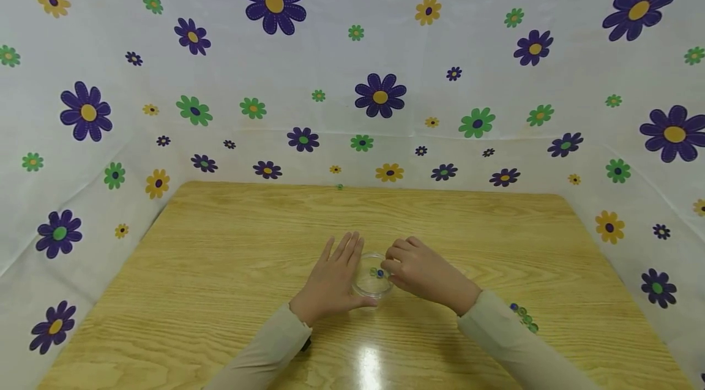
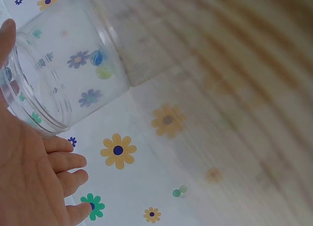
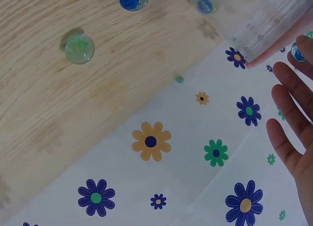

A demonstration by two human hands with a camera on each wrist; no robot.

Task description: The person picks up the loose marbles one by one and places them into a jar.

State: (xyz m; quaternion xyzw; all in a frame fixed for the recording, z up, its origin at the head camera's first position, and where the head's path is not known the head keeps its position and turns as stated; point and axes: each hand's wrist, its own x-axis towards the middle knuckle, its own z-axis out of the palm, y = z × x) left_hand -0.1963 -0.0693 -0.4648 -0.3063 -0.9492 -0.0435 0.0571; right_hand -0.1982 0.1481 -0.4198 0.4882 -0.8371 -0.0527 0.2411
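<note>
A clear jar (image 2: 80, 96) stands upright on the table, its round mouth facing up. Inside at its bottom lie a blue marble (image 2: 96, 57) and a yellow-green marble (image 2: 103, 72). My left hand (image 1: 333, 283) rests along the jar's left side, fingers straight and thumb stretched out in front of it. On the other side, my right hand (image 1: 424, 270) is at the jar's rim. Between its thumb and fingertips it pinches a blue-and-white marble (image 3: 297, 53); the right wrist view cuts off part of that grip.
A row of several green and blue marbles (image 1: 523, 316) lies on the wooden table (image 1: 248, 225) beside the right sleeve. One small green marble (image 1: 339, 187) sits at the table's back edge. A white flower-printed cloth (image 1: 330, 59) surrounds the back and sides.
</note>
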